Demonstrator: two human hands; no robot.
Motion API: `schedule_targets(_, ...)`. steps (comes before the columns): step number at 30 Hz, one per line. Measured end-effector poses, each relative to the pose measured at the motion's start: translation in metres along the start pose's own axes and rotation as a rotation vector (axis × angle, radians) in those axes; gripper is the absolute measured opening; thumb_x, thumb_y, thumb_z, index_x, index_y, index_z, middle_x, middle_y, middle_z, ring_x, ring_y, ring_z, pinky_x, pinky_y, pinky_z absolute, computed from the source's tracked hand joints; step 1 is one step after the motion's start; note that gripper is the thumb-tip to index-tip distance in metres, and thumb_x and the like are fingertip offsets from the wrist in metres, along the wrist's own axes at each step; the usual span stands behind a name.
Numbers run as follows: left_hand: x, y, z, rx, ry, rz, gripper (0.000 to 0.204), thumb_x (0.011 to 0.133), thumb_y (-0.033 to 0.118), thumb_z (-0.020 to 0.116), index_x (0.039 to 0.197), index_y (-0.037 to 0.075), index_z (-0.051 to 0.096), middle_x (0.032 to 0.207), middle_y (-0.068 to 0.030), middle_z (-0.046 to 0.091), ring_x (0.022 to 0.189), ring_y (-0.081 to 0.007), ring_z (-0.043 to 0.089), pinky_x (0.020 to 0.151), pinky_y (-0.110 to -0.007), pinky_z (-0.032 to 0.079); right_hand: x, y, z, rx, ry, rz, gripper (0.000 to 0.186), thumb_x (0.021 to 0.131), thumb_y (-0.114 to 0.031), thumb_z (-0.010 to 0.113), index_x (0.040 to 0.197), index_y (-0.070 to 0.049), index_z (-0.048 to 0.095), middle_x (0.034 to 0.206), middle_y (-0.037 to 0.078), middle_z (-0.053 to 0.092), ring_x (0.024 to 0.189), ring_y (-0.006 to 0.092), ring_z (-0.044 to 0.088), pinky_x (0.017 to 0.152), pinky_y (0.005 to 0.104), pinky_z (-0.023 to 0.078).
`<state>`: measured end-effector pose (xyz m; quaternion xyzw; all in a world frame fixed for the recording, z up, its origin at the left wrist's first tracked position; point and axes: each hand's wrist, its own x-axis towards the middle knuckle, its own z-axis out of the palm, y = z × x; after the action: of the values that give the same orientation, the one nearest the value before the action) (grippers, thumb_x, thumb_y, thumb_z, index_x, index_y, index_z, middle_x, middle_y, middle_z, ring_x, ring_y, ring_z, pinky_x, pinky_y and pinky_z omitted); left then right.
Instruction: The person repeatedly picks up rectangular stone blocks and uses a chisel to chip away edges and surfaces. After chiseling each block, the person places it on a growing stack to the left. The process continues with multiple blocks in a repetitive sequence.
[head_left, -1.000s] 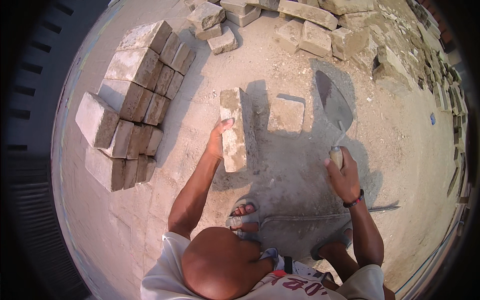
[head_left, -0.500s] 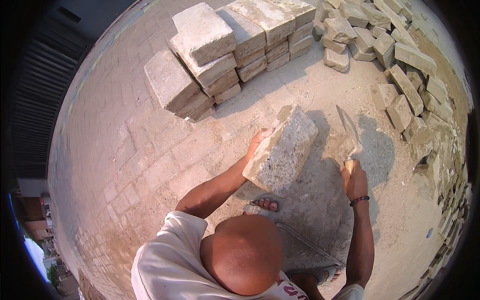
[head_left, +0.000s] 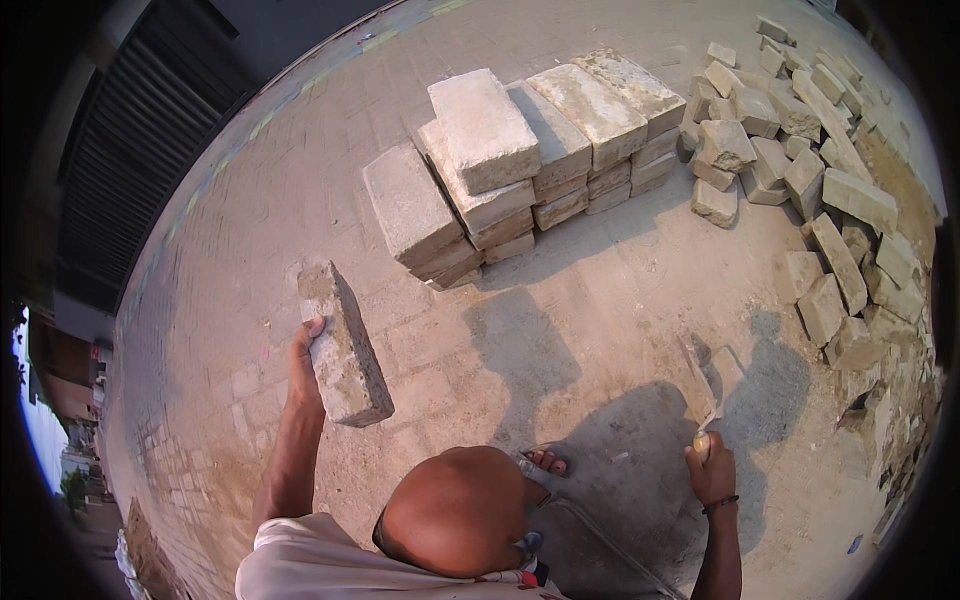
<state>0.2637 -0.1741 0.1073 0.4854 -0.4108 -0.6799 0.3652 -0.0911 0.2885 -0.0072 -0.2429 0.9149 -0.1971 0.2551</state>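
Left forearm (head_left: 292, 455) outstretched, the left hand (head_left: 304, 350) grips a raised block (head_left: 345, 355); the right hand (head_left: 713, 473) clasps a trowel's handle (head_left: 702, 444).

Left arm (head_left: 288, 450) extended forward and outward; left hand (head_left: 306, 345) gripping, thumb (head_left: 315, 326) on top, other fingers hidden. Right arm (head_left: 720, 550) reaches forward on its own side; right hand (head_left: 712, 473) closed in a fist-like grip. Bare knee (head_left: 455, 510) bent between both arms.
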Motion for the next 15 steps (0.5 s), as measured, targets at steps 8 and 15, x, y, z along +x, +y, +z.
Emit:
schedule_targets(8,0.084,0.135,0.129,0.614,-0.068,0.089,0.070,0.090,0.047,0.063,0.142,0.009,0.036,0.132,-0.0239,0.049,0.113,-0.0328,0.058,0.087,-0.049,0.053,0.024,-0.023,0.002,0.016,0.050,-0.262,0.040,0.086,-0.032,0.068,0.112,-0.004,0.058,0.087,0.026,0.066,0.086,0.0463,0.064,0.073,0.0527,0.050)
schedule_targets(15,0.140,0.082,0.152,1.045,-0.045,0.255,0.100,0.083,0.060,0.067,0.155,0.007,0.022,0.153,-0.0336,0.022,0.143,-0.0451,0.028,0.113,-0.053,0.030,0.003,-0.033,-0.007,0.007,-0.058,-0.137,0.037,0.086,-0.033,0.067,0.109,-0.006,0.058,0.087,0.025,0.067,0.086,0.0456,0.064,0.073,0.0534,0.050)
